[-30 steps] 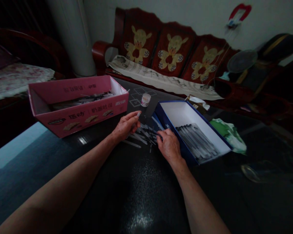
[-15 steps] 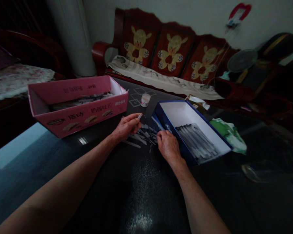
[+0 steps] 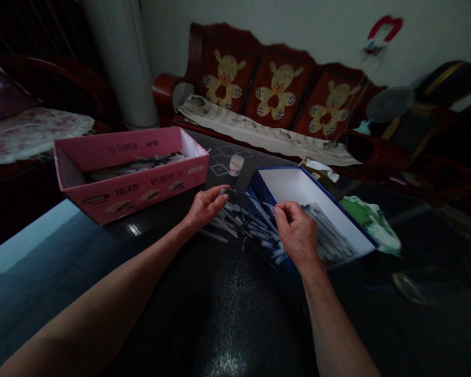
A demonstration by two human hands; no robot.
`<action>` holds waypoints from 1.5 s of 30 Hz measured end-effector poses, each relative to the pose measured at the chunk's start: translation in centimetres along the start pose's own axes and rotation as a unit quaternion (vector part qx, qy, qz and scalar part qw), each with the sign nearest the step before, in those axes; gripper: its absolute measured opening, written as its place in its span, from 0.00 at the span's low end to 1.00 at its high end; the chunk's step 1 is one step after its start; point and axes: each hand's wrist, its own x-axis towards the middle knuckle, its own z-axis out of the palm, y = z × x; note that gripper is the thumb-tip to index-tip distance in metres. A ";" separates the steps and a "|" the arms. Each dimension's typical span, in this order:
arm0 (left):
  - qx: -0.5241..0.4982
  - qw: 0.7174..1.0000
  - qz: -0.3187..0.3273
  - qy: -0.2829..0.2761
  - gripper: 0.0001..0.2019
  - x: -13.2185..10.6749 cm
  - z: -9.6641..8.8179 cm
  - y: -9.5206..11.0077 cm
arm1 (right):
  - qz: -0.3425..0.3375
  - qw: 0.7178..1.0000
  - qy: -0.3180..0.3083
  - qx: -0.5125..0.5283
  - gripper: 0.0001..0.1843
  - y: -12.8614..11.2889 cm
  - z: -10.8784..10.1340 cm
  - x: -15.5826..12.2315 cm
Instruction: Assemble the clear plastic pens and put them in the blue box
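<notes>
My left hand (image 3: 206,207) is closed in a pinch near the pink box, its thumb and forefinger on a small whitish piece that looks like a pen cap (image 3: 223,191). My right hand (image 3: 298,230) is raised over the near wall of the blue box (image 3: 322,183), pinching a thin, clear, pen-like stick (image 3: 267,204) that points left. Between my hands and under the right one, loose clear and dark pen parts (image 3: 230,222) lie in a heap on the dark table. Inside the blue box, slim dark pens (image 3: 329,230) rest side by side, partly hidden by my right hand.
At the left, the pink box (image 3: 141,193) contains more thin parts. A small white tub (image 3: 236,165) stands behind the heap. Right of the blue box lie a green and white packet (image 3: 371,222) and a clear round-ended object (image 3: 412,285). Behind the table is a wooden sofa (image 3: 168,91).
My right hand has risen and moved right from the heap to the blue box, a thin stick now in its fingers. More loose parts show beneath it. My left hand has barely moved.
</notes>
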 end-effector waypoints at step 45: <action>0.373 0.908 0.186 -0.046 0.18 -1.2 1.0 0.1 | 0.254 0.851 0.023 0.459 0.12 0.4 1.8 0.4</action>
